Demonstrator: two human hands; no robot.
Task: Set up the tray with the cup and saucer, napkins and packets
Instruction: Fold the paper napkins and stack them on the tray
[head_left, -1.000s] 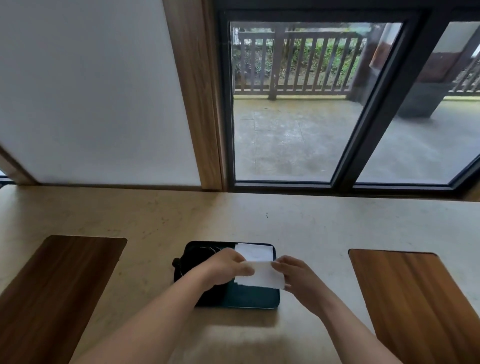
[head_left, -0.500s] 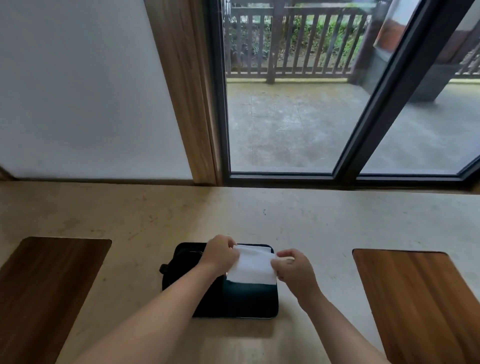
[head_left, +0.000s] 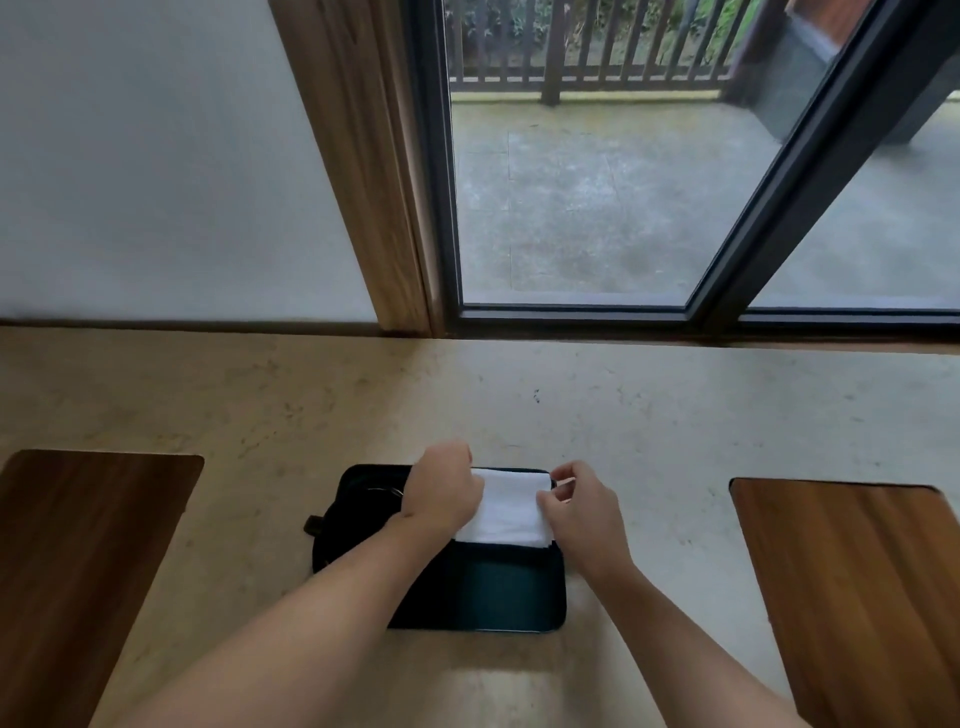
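Napkin (head_left: 511, 506): white, folded, lying flat on far right of dark tray (head_left: 511, 597).
Left hand (head_left: 445, 496): grip pinching napkin's left edge.
Right hand (head_left: 582, 512): grip pinching its right edge.

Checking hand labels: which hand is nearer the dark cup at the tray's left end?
Left. The left hand is right beside the cup, partly covering it, fingers on the napkin's left edge. The right hand is at the napkin's right edge, farther away.
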